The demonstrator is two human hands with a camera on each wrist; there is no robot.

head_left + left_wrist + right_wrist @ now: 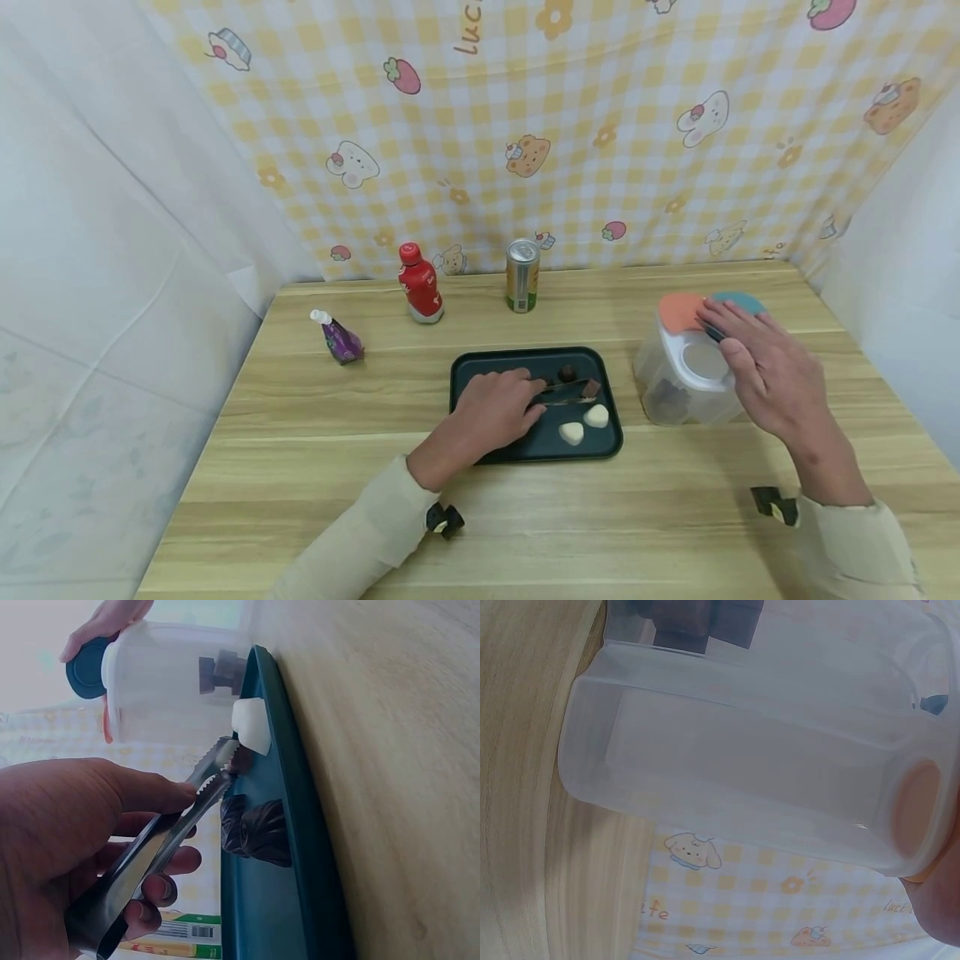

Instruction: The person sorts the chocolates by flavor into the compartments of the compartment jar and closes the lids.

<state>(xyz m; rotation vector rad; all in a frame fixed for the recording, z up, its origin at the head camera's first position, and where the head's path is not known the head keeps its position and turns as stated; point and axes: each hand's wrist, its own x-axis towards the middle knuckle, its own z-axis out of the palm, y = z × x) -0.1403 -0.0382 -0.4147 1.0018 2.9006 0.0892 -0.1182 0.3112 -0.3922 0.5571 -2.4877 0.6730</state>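
Observation:
My left hand (501, 408) grips metal tongs (561, 390) over a dark green tray (480, 367). The tong tips pinch a small brown piece (592, 388), seen close in the left wrist view as the brown piece (241, 759) between the tongs (157, 855). On the tray lie two white pieces (572, 432) and dark wrapped pieces (259, 829). My right hand (742, 350) rests with fairly straight fingers on the lid of a clear container (678, 375), over its teal flap (742, 300), beside the orange flap (678, 310). Dark pieces (697, 619) sit in the container's bottom.
A red bottle (421, 285) and a can (522, 275) stand at the back of the wooden table (315, 467). A purple pouch (341, 340) lies at the left. A checked curtain hangs behind, with white sheets at both sides.

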